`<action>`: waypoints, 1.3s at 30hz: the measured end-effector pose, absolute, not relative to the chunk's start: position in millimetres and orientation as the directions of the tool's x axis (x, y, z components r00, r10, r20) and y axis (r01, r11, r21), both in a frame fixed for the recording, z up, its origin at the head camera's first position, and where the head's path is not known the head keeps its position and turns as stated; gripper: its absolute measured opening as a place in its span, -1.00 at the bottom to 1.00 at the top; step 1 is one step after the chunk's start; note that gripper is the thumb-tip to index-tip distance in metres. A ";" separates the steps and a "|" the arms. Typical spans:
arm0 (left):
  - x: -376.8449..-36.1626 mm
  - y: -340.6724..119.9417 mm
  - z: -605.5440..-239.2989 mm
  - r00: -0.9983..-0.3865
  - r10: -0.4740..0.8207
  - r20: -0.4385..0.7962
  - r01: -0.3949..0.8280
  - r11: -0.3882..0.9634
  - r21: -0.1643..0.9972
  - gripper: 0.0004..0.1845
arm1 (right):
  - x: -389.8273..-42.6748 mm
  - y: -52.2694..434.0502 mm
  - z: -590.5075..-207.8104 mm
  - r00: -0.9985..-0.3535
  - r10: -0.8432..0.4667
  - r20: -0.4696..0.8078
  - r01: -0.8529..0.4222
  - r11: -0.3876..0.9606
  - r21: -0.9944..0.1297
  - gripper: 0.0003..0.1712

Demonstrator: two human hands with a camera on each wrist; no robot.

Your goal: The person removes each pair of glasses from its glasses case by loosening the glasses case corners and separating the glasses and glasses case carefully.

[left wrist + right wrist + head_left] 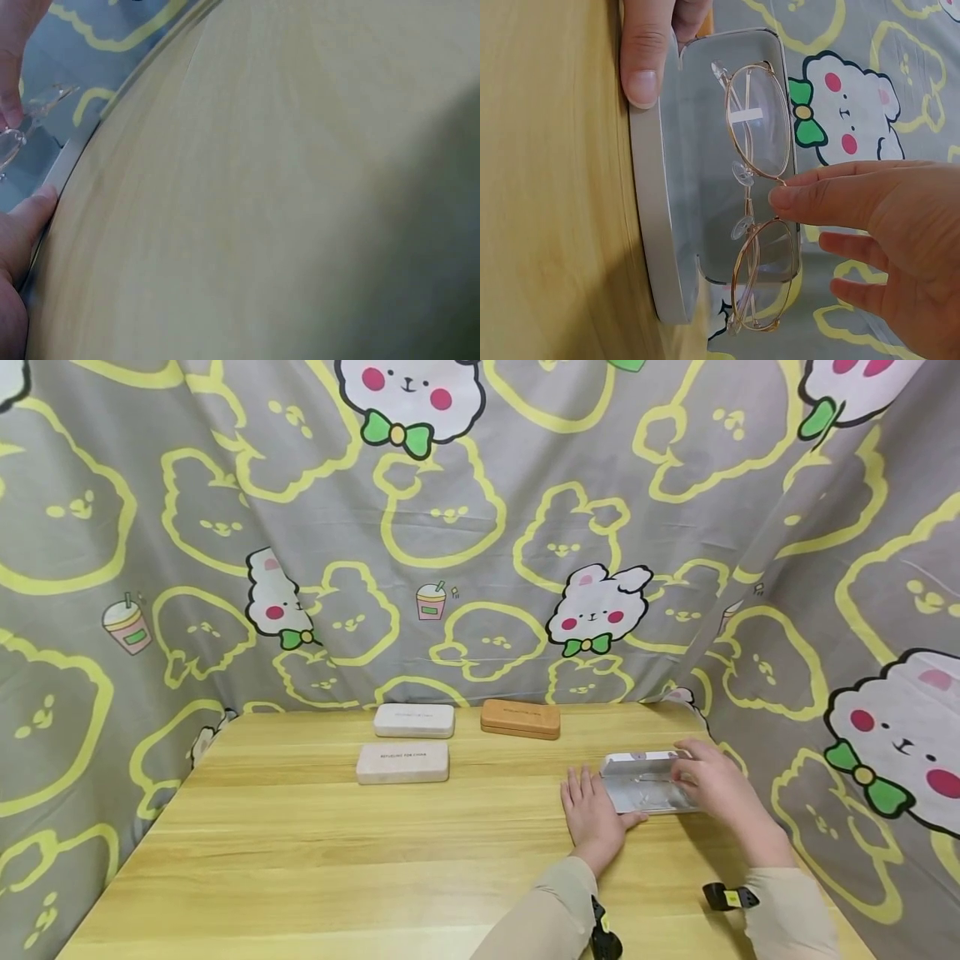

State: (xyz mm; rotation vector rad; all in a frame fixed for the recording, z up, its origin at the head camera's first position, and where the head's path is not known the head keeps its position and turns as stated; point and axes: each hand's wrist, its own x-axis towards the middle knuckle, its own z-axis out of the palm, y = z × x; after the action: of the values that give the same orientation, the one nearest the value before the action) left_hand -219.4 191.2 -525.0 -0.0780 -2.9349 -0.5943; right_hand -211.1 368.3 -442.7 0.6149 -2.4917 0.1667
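A glasses case lies opened at the right of the table, its grey lining showing and its lid raised at the back. My left hand rests beside the case's left end, fingers spread, with the thumb against its front edge. With thumb and fingertips, my right hand pinches a pair of eyeglasses by the bridge. The eyeglasses have thin gold rims, clear nose pads and folded temples, and a white mark shows on one lens. They are over the case's inside; whether they touch the lining I cannot tell.
Farther left stand several closed cases: a white one, a pale pinkish one in front of it, and an orange-brown one. A patterned grey curtain hangs behind and along both sides of the wooden table.
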 end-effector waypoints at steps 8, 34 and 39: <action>-220.7 190.3 -524.8 -0.987 0.019 0.162 0.083 0.914 0.396 0.09 | -205.9 373.0 -444.2 -0.722 -0.413 0.556 -0.487 0.873 0.016 -0.64; -220.4 191.2 -525.7 -0.989 0.015 0.147 0.071 0.919 0.388 0.09 | -185.4 378.3 -459.1 -0.675 -0.497 0.545 -0.553 0.830 0.072 -0.59; -219.8 192.2 -525.4 -0.990 0.017 0.142 0.070 0.922 0.382 0.07 | -181.9 377.2 -460.6 -0.715 -0.496 0.492 -0.564 0.826 0.012 -0.59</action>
State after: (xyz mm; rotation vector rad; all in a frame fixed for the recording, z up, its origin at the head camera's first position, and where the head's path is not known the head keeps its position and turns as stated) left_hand -219.8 192.2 -525.4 -0.0670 -2.9458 -0.5928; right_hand -181.9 377.2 -460.6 0.7828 -2.5210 0.1900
